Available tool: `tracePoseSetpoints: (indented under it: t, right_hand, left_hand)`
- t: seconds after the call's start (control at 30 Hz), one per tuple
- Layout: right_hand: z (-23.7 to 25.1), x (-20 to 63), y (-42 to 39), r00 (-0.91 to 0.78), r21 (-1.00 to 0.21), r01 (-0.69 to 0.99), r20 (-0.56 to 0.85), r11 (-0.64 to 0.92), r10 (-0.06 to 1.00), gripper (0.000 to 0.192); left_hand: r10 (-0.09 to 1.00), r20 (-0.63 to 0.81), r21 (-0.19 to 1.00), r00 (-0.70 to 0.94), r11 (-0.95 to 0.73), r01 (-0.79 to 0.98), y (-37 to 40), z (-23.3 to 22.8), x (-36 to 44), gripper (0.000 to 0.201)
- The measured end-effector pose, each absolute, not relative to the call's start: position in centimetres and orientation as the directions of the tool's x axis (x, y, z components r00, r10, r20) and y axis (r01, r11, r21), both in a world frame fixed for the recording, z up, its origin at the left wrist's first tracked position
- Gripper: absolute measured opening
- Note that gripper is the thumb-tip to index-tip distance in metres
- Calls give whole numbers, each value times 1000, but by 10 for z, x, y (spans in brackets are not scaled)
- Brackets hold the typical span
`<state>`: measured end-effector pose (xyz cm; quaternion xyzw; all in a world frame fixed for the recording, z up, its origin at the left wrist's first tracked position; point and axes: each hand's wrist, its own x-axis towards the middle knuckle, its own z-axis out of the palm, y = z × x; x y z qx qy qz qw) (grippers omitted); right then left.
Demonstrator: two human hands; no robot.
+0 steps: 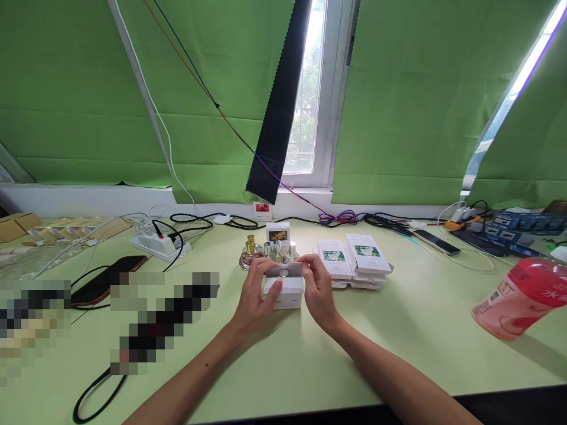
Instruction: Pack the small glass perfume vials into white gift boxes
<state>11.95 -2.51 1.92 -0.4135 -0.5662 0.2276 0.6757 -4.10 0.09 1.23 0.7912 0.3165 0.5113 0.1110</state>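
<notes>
A small white box (287, 300) stands on the table in front of me with its top open. A round silvery cap (283, 273) shows inside it. My left hand (257, 289) grips the box from the left, thumb over the front flap. At the right rear corner, my right hand (318, 286) has its fingers closed on the box's edge or side flap. Just behind stand several small bottles with silver caps (277, 248) and gold caps (250, 243). Behind these is an upright white box with a dark picture (278, 232).
Flattened white cartons with flower pictures (370, 254) lie stacked to the right. Farther right are a phone (436, 241) and a pink bottle with a red top (518, 298). On the left lie a power strip (162, 243), cables and another phone (108, 278).
</notes>
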Motion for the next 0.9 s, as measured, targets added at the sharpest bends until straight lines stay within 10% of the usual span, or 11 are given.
tracePoseSetpoints:
  t: [0.9]
  right_hand:
    - [21, 119, -25, 236, -808, 213, 588, 550, 773, 19]
  left_hand:
    - [548, 772, 407, 322, -815, 412, -2, 17, -40, 15]
